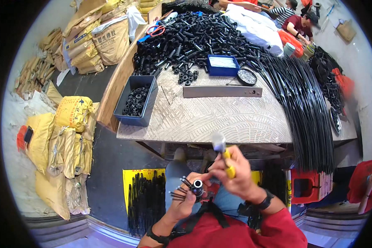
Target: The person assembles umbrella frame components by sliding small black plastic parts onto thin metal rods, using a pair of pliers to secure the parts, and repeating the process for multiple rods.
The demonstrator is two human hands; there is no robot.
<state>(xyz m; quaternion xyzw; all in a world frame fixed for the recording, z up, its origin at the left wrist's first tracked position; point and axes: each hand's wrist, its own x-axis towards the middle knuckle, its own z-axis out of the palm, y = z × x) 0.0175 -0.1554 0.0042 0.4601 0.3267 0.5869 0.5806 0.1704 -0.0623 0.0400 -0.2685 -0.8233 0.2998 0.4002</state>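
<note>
A person in a red top is sitting at a workbench [219, 120], looking down at both hands held in front of the lap. The left hand [185, 202] is gripping a small black tube [197, 184], short and round, with its open end facing up and showing a pale ring inside. A few thin black rods [178, 193] are also sticking out leftward from the same fist, so these fingers are clamped around tube and rods together. The tube is sitting at the top of the left hand, just beside the right hand's fingertips. The right hand [235, 175] is closed around a yellow-handled tool [224, 153], whose grey head is blurred and pointing up toward the bench edge, just above and to the right of the tube. Farther beyond the hands, on the bench, are lying a blue bin [130, 113] of black parts, a heap of black tubes [194, 39] and a bundle of long black cables [306, 107].
</note>
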